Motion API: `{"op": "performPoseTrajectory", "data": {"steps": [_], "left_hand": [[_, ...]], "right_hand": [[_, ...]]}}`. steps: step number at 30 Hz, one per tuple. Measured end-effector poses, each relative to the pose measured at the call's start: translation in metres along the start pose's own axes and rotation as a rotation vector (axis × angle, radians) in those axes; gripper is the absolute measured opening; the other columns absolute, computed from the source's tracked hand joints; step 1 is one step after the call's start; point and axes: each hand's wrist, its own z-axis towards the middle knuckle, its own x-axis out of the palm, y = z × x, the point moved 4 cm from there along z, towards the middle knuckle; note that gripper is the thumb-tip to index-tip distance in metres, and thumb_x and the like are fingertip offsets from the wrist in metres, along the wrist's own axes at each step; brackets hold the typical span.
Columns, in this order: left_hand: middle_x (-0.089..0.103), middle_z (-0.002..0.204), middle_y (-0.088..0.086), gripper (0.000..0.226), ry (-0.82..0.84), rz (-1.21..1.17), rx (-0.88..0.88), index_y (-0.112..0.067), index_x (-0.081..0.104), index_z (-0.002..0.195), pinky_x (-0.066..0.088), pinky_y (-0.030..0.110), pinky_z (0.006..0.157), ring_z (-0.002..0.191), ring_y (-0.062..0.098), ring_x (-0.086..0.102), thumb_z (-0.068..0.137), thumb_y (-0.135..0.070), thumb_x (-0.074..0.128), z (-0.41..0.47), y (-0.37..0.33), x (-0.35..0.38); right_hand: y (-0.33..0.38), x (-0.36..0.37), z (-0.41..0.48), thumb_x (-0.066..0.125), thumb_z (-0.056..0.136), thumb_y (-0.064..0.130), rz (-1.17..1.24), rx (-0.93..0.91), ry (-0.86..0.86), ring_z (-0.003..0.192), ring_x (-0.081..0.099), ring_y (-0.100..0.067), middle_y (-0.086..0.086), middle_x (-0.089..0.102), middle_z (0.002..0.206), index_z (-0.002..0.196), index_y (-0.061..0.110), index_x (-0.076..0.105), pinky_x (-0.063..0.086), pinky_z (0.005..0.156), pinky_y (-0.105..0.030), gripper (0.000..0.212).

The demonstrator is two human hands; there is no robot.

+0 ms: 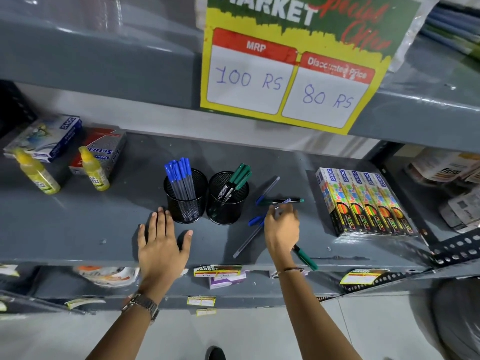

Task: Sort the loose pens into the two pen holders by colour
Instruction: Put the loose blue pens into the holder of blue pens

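Observation:
Two black mesh pen holders stand side by side on the grey shelf (104, 216). The left holder (185, 197) has several blue-capped pens in it; the right holder (227, 200) has green-capped pens. Loose pens lie to the right of them: a blue pen (268, 189), a green pen (293, 201), another blue pen (253, 236) and a green pen (306, 258) near the shelf's front edge. My left hand (162, 241) rests flat and open on the shelf, in front of the left holder. My right hand (281, 226) is over the loose pens, its fingertips pinching a pen; its colour is hidden.
Boxes of neon markers (363, 201) lie at the right of the shelf. Two yellow glue bottles (94, 168) and stationery boxes (44, 137) sit at the left. A price sign (288, 79) hangs from the shelf above. Below are more goods and price labels.

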Motion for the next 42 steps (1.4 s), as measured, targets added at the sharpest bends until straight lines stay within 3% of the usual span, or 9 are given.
{"op": "performPoseTrajectory", "data": {"steps": [8,14,18,23,25,27,30,34,42], "left_hand": [[0.043,0.144,0.020,0.077,0.011,-0.019,-0.004,0.003,0.041,0.136,0.024,0.052,0.112,0.137,0.032,0.036,0.087,-0.053,0.021,0.001,0.002,0.003],[0.043,0.144,0.020,0.077,0.017,-0.015,0.000,0.002,0.040,0.136,0.024,0.052,0.112,0.136,0.032,0.037,0.088,-0.054,0.020,0.002,0.003,0.005],[0.043,0.144,0.020,0.076,0.001,-0.031,-0.002,0.003,0.040,0.136,0.024,0.051,0.113,0.137,0.031,0.036,0.087,-0.053,0.021,0.001,0.002,0.004],[0.036,0.150,0.017,0.079,-0.008,-0.049,-0.002,0.000,0.034,0.141,0.018,0.048,0.116,0.141,0.029,0.029,0.086,-0.055,0.017,0.001,0.002,0.002],[0.026,0.154,0.014,0.081,0.026,-0.053,0.011,-0.002,0.026,0.144,0.011,0.047,0.118,0.144,0.027,0.020,0.086,-0.057,0.011,0.001,0.002,0.003],[0.030,0.152,0.017,0.080,0.026,-0.056,0.019,0.000,0.030,0.142,0.015,0.048,0.117,0.142,0.030,0.025,0.087,-0.056,0.016,0.001,0.001,0.001],[0.042,0.144,0.022,0.075,0.009,-0.066,0.023,0.004,0.041,0.135,0.027,0.052,0.111,0.135,0.034,0.038,0.088,-0.052,0.025,-0.002,-0.001,-0.004],[0.040,0.145,0.022,0.077,0.025,-0.090,0.020,0.004,0.039,0.136,0.025,0.052,0.112,0.136,0.035,0.037,0.087,-0.052,0.021,-0.003,-0.002,-0.005],[0.040,0.146,0.022,0.078,0.033,-0.082,0.030,0.004,0.037,0.138,0.025,0.052,0.112,0.135,0.035,0.037,0.088,-0.053,0.018,-0.001,0.003,-0.003]], "right_hand": [[-0.001,0.015,-0.021,0.057,0.081,0.012,-0.060,0.039,0.144,0.078,0.060,-0.038,-0.017,0.064,0.090,0.092,0.004,0.051,0.046,0.062,-0.036,0.015],[-0.001,0.005,-0.023,0.063,0.076,0.011,0.061,0.111,0.076,0.068,0.056,-0.033,-0.011,0.060,0.074,0.084,0.008,0.052,0.043,0.058,-0.032,0.014],[0.014,-0.018,-0.027,0.066,0.074,0.010,0.265,0.162,-0.003,0.063,0.058,-0.022,-0.001,0.060,0.064,0.082,0.014,0.057,0.050,0.069,-0.033,0.013],[0.092,-0.054,-0.027,0.067,0.074,0.007,0.590,-0.144,-0.179,0.057,0.057,-0.001,0.005,0.063,0.067,0.081,0.028,0.058,0.047,0.061,-0.019,0.024],[0.130,-0.058,-0.029,0.065,0.073,0.005,0.697,-0.301,-0.171,0.060,0.061,-0.001,0.007,0.065,0.073,0.082,0.038,0.054,0.051,0.060,-0.018,0.037],[0.162,-0.049,-0.032,0.066,0.075,0.009,0.723,-0.379,-0.107,0.060,0.062,0.000,0.012,0.065,0.076,0.087,0.041,0.051,0.053,0.059,-0.017,0.037],[0.188,-0.021,-0.043,0.065,0.078,0.014,0.609,-0.490,0.040,0.061,0.062,-0.003,0.012,0.064,0.077,0.094,0.032,0.049,0.052,0.058,-0.018,0.029],[0.181,0.021,-0.057,0.060,0.084,0.020,0.264,-0.596,0.207,0.073,0.067,-0.030,-0.003,0.069,0.084,0.105,0.019,0.047,0.056,0.065,-0.043,0.024],[0.159,0.051,-0.061,0.059,0.084,0.022,0.043,-0.523,0.168,0.078,0.065,-0.028,0.000,0.070,0.086,0.118,0.021,0.042,0.045,0.056,-0.032,0.038]]}}
